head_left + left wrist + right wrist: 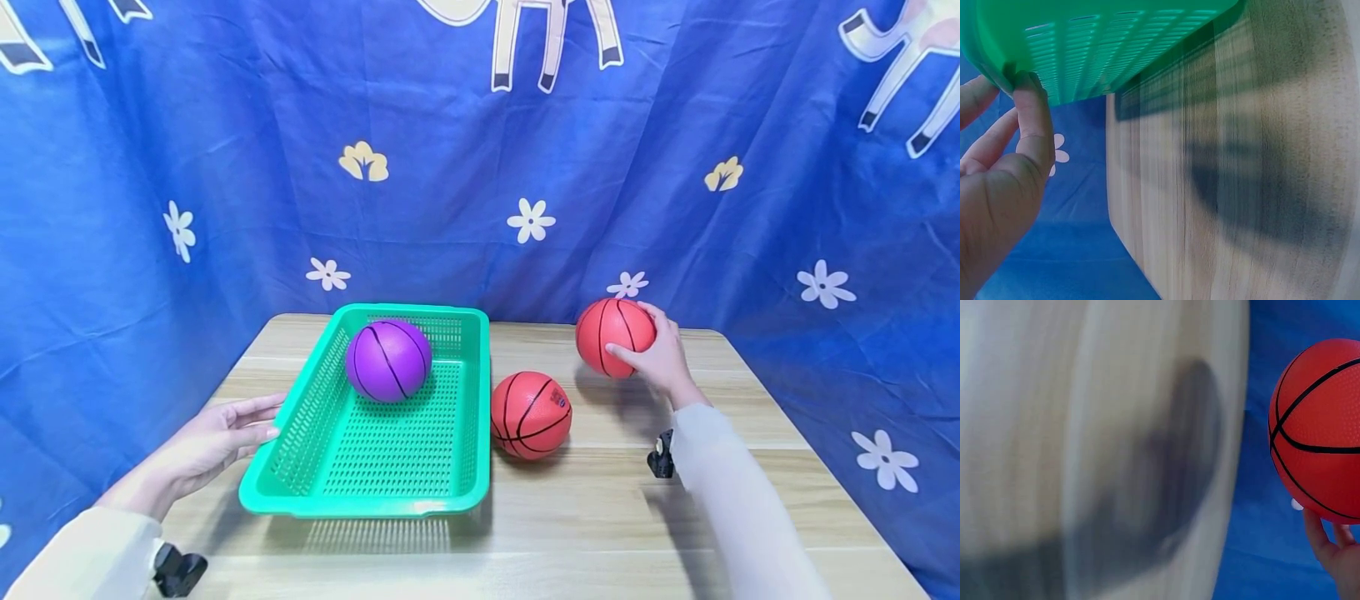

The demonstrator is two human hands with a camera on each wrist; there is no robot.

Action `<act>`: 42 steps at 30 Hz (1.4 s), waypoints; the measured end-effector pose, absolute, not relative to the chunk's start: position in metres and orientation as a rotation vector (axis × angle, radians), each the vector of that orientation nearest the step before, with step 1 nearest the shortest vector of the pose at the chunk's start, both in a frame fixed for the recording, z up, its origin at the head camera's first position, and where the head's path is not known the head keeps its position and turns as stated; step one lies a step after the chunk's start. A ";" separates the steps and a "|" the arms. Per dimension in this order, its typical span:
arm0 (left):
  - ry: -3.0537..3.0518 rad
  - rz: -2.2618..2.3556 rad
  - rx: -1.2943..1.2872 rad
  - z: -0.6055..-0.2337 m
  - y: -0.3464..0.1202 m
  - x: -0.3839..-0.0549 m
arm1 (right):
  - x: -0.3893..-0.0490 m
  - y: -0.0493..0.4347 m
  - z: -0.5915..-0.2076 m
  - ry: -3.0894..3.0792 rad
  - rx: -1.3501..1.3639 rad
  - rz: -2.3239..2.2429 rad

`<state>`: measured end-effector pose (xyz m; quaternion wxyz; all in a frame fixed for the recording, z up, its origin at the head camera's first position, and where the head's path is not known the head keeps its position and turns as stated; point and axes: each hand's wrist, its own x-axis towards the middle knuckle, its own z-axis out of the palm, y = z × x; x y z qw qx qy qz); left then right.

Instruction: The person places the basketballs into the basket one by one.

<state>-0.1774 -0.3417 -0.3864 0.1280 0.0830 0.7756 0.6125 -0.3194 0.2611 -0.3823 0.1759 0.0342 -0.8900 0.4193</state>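
A green plastic basket stands on the left part of the table, with a purple ball marked like a basketball inside, toward its back. At the basket's left rim, my left hand pinches the edge between thumb and fingers; the left wrist view shows the thumb under that rim. My right hand grips a red toy basketball from its right side, thumb across the front. In the right wrist view, this ball is held off the table, its shadow below. Another red basketball sits against the basket's right side.
The wooden table ends at a blue curtain that hangs behind it and along both sides. A small black camera is strapped at the right wrist, and another black camera at the left.
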 end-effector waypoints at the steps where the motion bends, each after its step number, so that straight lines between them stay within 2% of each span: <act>1: 2.254 1.784 0.244 -0.387 -0.342 -0.177 | -0.320 0.260 -0.379 -2.515 0.100 1.186; 21: 2.255 1.789 0.237 -0.386 -0.341 -0.176 | -0.327 0.212 -0.332 -2.417 0.332 1.220; 42: 2.265 1.783 0.237 -0.386 -0.341 -0.176 | -0.311 0.135 -0.310 -2.377 0.673 1.394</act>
